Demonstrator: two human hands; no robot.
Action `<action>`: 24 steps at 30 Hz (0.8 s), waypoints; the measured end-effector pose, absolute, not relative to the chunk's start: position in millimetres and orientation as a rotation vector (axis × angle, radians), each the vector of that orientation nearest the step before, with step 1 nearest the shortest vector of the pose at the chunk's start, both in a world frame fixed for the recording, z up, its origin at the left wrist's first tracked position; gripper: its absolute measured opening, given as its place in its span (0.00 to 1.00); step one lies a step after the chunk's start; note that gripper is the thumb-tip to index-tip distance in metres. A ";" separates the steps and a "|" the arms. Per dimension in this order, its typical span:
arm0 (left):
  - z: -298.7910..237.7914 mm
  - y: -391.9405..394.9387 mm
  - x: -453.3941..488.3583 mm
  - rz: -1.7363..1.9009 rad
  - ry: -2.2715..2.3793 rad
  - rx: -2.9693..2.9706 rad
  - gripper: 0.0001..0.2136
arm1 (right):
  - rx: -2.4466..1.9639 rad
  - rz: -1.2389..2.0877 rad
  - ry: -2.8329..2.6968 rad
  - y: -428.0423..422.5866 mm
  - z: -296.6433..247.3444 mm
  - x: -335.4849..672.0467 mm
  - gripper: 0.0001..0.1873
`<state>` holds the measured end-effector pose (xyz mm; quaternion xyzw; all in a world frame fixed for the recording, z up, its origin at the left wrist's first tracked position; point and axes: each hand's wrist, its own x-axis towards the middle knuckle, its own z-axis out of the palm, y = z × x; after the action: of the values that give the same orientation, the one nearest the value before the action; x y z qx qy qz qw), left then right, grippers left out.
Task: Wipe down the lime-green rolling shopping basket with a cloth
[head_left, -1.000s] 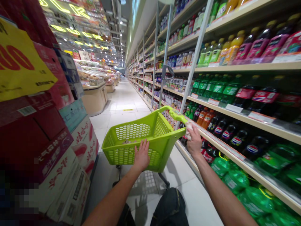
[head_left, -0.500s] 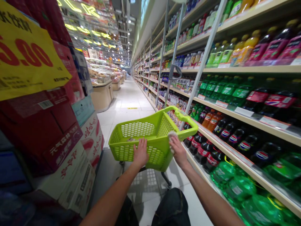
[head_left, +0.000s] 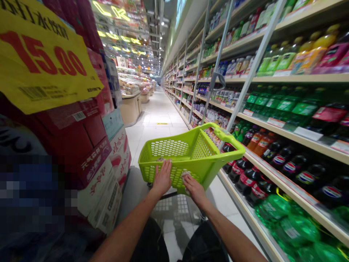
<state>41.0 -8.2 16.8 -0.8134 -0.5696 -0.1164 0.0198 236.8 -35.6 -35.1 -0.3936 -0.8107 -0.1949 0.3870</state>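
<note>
The green cart point(head_left: 209, 169) stands at twelve o'clock. The left grip point(head_left: 163, 178) rests on its near wall, flat and not clenched; the right grip point(head_left: 195, 190) presses a pale cloth point(head_left: 185, 174), probably soft, there. The cart seems stiff, rather light; its handle point(head_left: 231, 139), at two o'clock, should give the surest hold.

The shopping cart point(head_left: 201, 165) is showing lime green with honeycomb openwork; the cloth point(head_left: 186, 175) is looking whitish, perhaps mottled. The price sign point(head_left: 68, 82) is wearing red digits point(head_left: 49, 65) on yellow; large bottles point(head_left: 296, 231) are gleaming green.
</note>
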 end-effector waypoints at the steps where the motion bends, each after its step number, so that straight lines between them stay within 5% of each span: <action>1: 16.0 -5.8 35.3 -0.372 -1.821 -2.475 0.34 | -0.996 -0.484 -2.063 -36.7 -35.3 231.4 0.17; 6: 13.9 0.9 17.5 -0.326 -1.915 -2.390 0.35 | -0.989 -0.425 -1.942 -19.4 -9.9 206.3 0.19; 11: 16.6 -0.3 4.1 -0.270 -1.816 -2.528 0.34 | -0.970 -0.404 -2.102 -16.8 -53.0 186.0 0.16; 19: 8.0 13.2 -51.8 -0.451 -2.050 -2.405 0.30 | -0.846 -0.349 -2.058 5.8 -28.5 130.0 0.17; 24: -3.9 17.0 -63.4 -0.721 -2.050 -2.489 0.31 | -0.762 -0.368 -2.221 7.3 -57.4 105.1 0.12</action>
<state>-63.4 17.0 -3.9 -0.7507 -0.6185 -0.2176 -0.0811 105.1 7.3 -57.4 -0.2974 -0.8669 -0.1437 0.3734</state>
